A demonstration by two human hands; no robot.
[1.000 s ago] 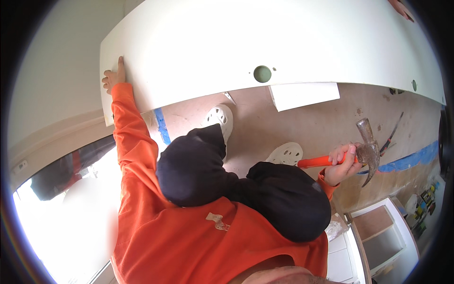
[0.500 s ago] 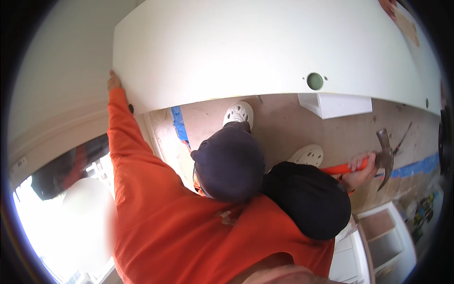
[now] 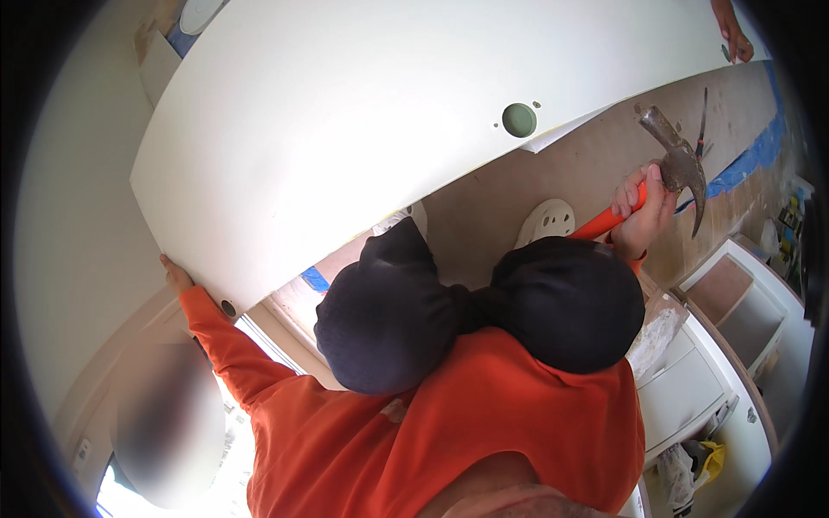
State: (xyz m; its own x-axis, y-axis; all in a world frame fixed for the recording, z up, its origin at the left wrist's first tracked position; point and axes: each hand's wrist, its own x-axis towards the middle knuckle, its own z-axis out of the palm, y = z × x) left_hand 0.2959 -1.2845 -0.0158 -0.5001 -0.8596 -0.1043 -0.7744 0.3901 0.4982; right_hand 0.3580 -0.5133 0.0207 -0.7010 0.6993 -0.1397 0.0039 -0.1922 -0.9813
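Large, flat, white, door-like panel (image 3: 345, 121), round holes along its near edge: spans in front of the body. Left hand (image 3: 177, 274): touches the panel's left end; fingers partly hidden, cannot tell whether they grip. Right hand (image 3: 643, 211): fingers clamped round the orange-red handle of a steel-headed claw hammer (image 3: 682, 168), near the head. Co-worker's bare hand (image 3: 738, 45): at the panel's far right end. Handling, as judged: both ends best moved together, claw well apart from the white face.
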